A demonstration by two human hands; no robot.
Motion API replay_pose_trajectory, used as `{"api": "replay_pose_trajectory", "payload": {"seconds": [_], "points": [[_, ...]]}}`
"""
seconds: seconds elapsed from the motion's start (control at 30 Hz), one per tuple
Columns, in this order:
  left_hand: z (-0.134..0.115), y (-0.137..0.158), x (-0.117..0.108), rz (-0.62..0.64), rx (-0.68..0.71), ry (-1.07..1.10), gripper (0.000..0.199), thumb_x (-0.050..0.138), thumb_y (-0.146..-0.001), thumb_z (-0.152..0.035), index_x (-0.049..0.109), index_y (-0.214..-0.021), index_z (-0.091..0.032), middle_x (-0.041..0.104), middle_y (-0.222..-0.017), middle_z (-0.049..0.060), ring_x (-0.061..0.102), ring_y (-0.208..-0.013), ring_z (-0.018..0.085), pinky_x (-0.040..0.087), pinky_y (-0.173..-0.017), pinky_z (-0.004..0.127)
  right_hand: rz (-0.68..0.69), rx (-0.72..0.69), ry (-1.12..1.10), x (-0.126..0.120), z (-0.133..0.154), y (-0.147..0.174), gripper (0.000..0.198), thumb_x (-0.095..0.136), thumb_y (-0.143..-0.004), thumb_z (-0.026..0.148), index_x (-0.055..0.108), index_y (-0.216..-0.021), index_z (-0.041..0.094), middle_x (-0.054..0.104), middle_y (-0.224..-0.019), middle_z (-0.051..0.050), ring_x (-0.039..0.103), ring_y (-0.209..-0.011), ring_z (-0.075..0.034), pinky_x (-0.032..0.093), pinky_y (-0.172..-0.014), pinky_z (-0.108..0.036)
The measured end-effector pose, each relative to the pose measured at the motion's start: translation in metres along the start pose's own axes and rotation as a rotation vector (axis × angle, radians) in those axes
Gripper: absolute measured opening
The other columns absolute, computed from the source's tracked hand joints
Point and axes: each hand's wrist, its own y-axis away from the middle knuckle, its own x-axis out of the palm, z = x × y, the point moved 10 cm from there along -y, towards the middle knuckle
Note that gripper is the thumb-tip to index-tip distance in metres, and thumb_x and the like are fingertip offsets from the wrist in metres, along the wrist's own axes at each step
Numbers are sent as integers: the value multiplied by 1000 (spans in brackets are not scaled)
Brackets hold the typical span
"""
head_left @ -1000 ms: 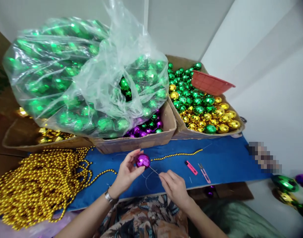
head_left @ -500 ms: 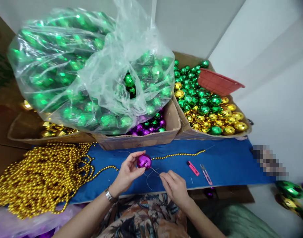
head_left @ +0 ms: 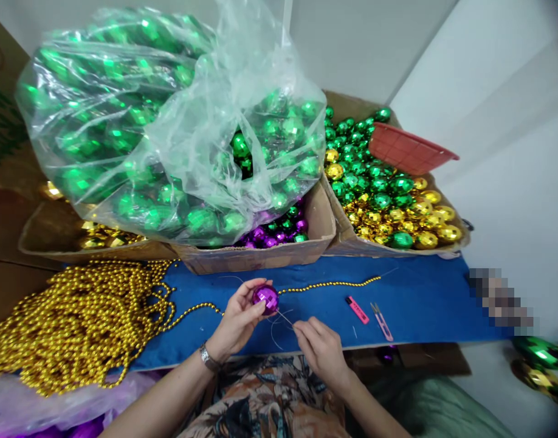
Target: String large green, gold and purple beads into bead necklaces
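Note:
My left hand (head_left: 237,315) is closed round a shiny purple faceted ball (head_left: 267,298), its thumb lying across the front. My right hand (head_left: 319,351) pinches a thin metal needle (head_left: 285,319) that slants up to the lower right of the ball; whether its tip is inside the ball I cannot tell. A fine clear thread (head_left: 273,333) loops below, between the hands. Behind the ball a string of small gold beads (head_left: 329,284) runs right across the blue cloth (head_left: 425,304), ending in a bare thread.
A pile of gold bead strands (head_left: 78,322) lies at left. Right of my hands are a pink cutter (head_left: 357,309) and pink thread snips (head_left: 382,322). Behind stand a cardboard box (head_left: 261,258) under a clear bag of green balls (head_left: 124,134), and a red basket (head_left: 411,149) on more balls.
My left thumb has moved up from the ball's lower edge onto its front. The needle stays pinched in my right hand, and the whole view has shifted slightly.

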Motion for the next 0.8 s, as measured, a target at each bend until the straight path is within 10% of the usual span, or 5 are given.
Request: {"api": "replay_pose_trajectory", "payload": {"seconds": [0.5,0.67,0.8], "points": [[-4,6,-1,78,100,-293,48,74,-75,-36,61,-119,-23,57,-131,12,56,-115,27,48,-91,36,-30,-11,-81,-2,3,-5,21,42,-98,20,62,-99,19,61,-80,-5,59,-71,-14,46,-67,-24],[-62,9,-110,-415,292,-1045,23,60,-82,-39,67,-94,-22,70,-88,6,63,-79,21,50,-72,32,-50,-20,-108,2,-6,1,18,44,-97,20,61,-98,19,60,-78,-5,59,-69,-14,47,-65,-24],[-104,11,-192,-667,322,-1241,18,57,-79,-28,65,-92,-19,67,-95,11,60,-91,27,44,-88,39,-48,-43,-126,9,-4,3,17,44,-97,18,60,-101,19,60,-79,-5,59,-70,-15,47,-65,-25]]}}
